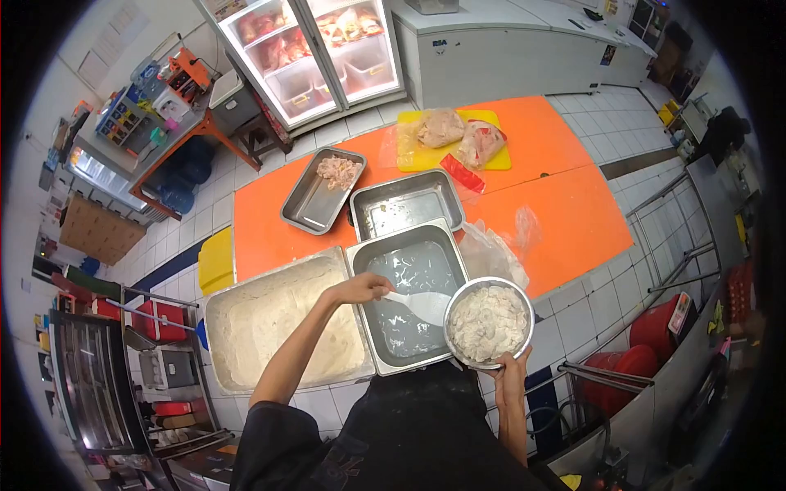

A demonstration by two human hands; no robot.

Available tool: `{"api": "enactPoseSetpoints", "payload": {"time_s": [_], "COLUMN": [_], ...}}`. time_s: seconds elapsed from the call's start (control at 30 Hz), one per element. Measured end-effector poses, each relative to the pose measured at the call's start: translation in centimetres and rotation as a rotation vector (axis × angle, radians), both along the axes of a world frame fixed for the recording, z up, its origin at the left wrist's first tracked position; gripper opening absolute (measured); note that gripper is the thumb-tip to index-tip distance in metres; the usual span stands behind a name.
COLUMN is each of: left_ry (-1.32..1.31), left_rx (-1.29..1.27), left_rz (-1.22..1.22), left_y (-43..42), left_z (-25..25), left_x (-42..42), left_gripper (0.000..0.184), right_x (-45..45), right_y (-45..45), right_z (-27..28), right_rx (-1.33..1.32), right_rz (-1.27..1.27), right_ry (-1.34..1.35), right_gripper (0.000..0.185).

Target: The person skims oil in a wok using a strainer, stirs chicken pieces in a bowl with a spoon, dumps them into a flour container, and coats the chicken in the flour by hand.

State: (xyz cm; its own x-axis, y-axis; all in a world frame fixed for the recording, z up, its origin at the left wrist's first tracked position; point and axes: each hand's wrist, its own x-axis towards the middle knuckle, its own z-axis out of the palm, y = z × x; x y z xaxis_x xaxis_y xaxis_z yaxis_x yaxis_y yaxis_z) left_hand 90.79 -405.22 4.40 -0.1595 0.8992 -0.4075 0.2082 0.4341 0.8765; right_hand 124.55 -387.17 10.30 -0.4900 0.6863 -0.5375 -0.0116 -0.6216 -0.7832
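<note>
My left hand (366, 288) is closed round the handle of a white rice paddle (423, 307). The paddle's broad end reaches the rim of a metal bowl (529, 335). That bowl holds a pale, floury, lumpy mass (489, 322). With my right hand (512, 370) I grip the bowl at its lower edge. Below the paddle stands a deep metal pan (458, 274) of greyish liquid, with light reflections on its surface. To its left, beneath my left forearm, lies a wide metal tub (214, 327) of pale flour (282, 315).
On the orange table (557, 221) are a metal tray (307, 204) with shredded pale food, another metal tray (450, 184), a clear plastic bag (495, 250), and a yellow cutting board (501, 162) carrying bagged meat (479, 143). A lit glass-door fridge (327, 65) stands behind.
</note>
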Motion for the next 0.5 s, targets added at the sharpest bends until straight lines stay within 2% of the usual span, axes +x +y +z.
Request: {"api": "enactPoseSetpoints", "payload": {"time_s": [0.1,0.3,0.4,0.5], "left_ry": [0.153,0.228,0.333,0.478], "left_rx": [0.058,0.043,0.128,0.256], "left_rz": [0.103,0.223,0.246,0.27], "left_y": [-1.4,-2.4,-1.1,-0.4], "left_z": [3.4,11.7,15.7,16.6], "left_x": [-1.5,-2.4,0.9,4.4], "left_gripper": [0.022,0.021,0.018,0.015], "right_x": [-0.4,-2.0,-3.2,-4.3], "right_y": [-0.3,-0.6,-1.0,-1.6], "right_z": [-0.1,-0.5,-1.3,-0.6], "right_rx": [0.007,0.001,-0.031,-0.079], "right_rz": [0.016,0.12,0.162,0.148], "right_ry": [-0.003,0.008,0.037,0.08], "right_gripper": [0.064,0.062,0.06,0.058]}}
